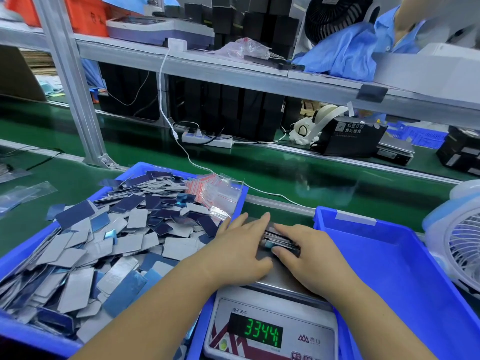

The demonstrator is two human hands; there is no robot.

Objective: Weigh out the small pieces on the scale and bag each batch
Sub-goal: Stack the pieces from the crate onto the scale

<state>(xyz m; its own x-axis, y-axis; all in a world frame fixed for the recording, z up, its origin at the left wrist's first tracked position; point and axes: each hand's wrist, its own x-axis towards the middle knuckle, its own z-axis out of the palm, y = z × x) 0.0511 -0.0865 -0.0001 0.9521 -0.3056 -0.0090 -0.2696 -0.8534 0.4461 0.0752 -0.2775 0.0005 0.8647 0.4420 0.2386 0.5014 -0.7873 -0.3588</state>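
Note:
A digital scale stands at the bottom centre and its green display reads about 334. On its steel pan lies a stack of small flat pieces. My left hand and my right hand press against the stack from either side, fingers mostly straight. To the left, a blue tray holds a big heap of grey and dark blue pieces. Small clear zip bags with red strips lie at that tray's far right corner.
A second blue tray sits right of the scale. A white fan stands at the far right. Beyond lie a green conveyor belt, a power strip, a label dispenser and a metal shelf frame. Another person in blue is at top right.

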